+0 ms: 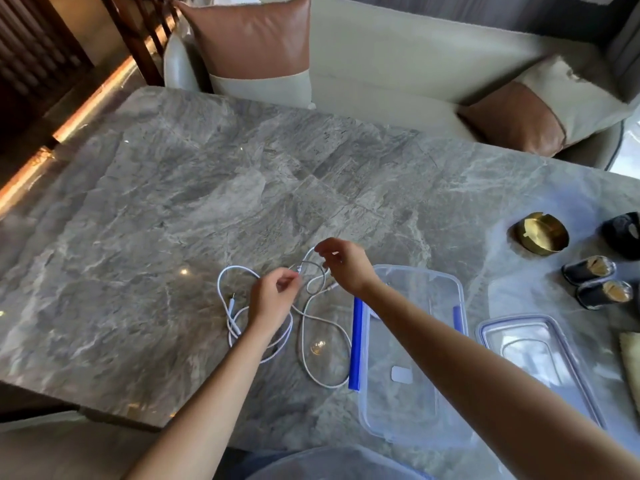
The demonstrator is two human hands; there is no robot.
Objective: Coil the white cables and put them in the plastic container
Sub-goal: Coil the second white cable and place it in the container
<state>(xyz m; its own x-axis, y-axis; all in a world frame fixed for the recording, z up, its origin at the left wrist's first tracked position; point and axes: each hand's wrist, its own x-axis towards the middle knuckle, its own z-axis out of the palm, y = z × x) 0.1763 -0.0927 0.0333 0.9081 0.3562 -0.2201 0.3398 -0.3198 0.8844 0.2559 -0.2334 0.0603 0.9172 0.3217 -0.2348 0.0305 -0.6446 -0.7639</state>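
Looking down on a grey, white-veined marble tabletop [166,202], glossy and catching spots of light, and beyond it on a cream upholstered sofa [415,64] carrying two brown-leather-and-cream cushions [249,39] [519,119], with a dark wooden chair frame [138,36] at the far left. Pinching the thin white cables [311,341] with the left hand [273,299], thumb and fingertips closing on a strand by a small plug, and grasping a raised loop of the same tangle in the curled fingers of the right hand [346,268]. Leaving the remaining loose loops sprawling flat on the stone, just left of a clear rectangular plastic container [398,410] with a blue clip [356,344] along its near side. Finding beside that a second clear plastic piece [540,358], tray or lid being hard to tell, and farther right a round brass dish [538,235] and two black-wrapped rolls [588,271] [604,294]. Crossing the container's far corner with the right forearm and covering part of the left-hand loops with the left forearm. Losing a dark object [623,233] and a pale strip [630,362] to the right edge, and a clear rounded rim [329,462] to the bottom edge.
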